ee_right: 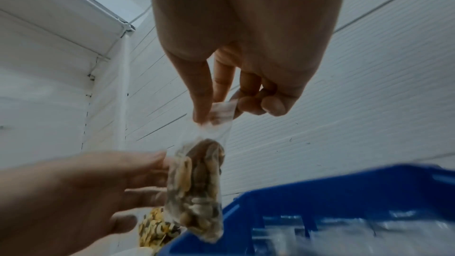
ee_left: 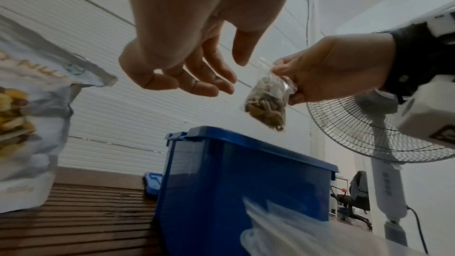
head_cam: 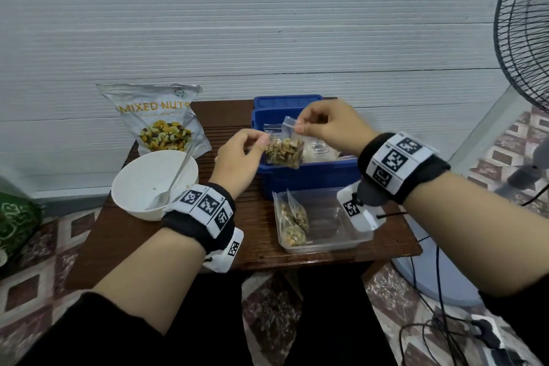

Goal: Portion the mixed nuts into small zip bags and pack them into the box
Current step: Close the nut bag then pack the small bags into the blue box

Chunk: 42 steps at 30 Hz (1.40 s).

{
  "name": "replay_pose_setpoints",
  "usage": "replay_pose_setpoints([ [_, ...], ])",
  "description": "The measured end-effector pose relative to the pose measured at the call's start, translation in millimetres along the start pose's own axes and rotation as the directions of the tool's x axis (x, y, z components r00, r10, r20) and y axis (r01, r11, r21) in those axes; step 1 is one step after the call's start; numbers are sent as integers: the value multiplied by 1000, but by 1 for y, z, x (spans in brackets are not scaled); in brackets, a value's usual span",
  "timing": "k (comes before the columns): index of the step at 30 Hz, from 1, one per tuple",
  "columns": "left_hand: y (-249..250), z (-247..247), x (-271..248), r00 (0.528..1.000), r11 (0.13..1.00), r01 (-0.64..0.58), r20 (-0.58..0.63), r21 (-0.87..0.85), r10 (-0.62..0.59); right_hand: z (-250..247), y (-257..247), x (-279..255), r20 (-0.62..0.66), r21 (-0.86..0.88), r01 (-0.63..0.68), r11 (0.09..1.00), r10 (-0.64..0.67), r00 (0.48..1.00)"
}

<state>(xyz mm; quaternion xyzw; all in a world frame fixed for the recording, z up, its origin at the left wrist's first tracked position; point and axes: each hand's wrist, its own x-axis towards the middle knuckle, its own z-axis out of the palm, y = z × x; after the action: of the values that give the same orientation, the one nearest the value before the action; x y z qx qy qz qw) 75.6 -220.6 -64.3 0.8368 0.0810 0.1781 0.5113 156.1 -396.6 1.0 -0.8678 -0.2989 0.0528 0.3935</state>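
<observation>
Wooden table (head_cam: 255,223) | blue box (head_cam: 309,175) | right hand (head_cam: 329,125) fingers pinching nut-filled clear zip bag (head_cam: 286,151) | left hand (head_cam: 240,154) fingers loose.

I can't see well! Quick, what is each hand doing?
Left hand: open, fingers loose beside the zip bag of nuts, holding nothing.
Right hand: pinching the bag's top.
</observation>
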Motion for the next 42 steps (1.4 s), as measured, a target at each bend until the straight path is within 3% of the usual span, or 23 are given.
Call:
replay_pose_setpoints([
  [5, -22, -4, 17, 992, 991, 125, -16, 39, -124, -4, -10, 36, 58, -150, 0, 989, 9, 998],
  [10, -40, -3, 35, 975, 974, 221, -1, 56, -221, 11, -4, 76, 214, -370, 45, 928, 38, 976],
  [16, -60, 0, 51, 947, 946, 320, 31, -56, -319, 43, 15, 122, 453, -573, 143, 807, 166, 876],
  [25, -80, 7, 56, 924, 917, 374, 137, -139, -356, 63, 23, 166, 595, -627, 206, 751, 291, 749],
  [30, -83, 8, 53, 920, 910, 380, 168, -168, -353, 76, 26, 169, 577, -708, 261, 656, 326, 749],
  [35, -87, 10, 52, 920, 905, 383, 161, -184, -357, 76, 32, 166, 541, -765, 310, 565, 301, 785],
  [38, -84, 11, 52, 911, 898, 403, 166, -175, -376, 67, 35, 166, 532, -732, 274, 624, 273, 801],
  [42, -77, 11, 48, 894, 893, 436, 166, -107, -417, 49, 26, 155, 526, -607, 193, 771, 207, 825],
])
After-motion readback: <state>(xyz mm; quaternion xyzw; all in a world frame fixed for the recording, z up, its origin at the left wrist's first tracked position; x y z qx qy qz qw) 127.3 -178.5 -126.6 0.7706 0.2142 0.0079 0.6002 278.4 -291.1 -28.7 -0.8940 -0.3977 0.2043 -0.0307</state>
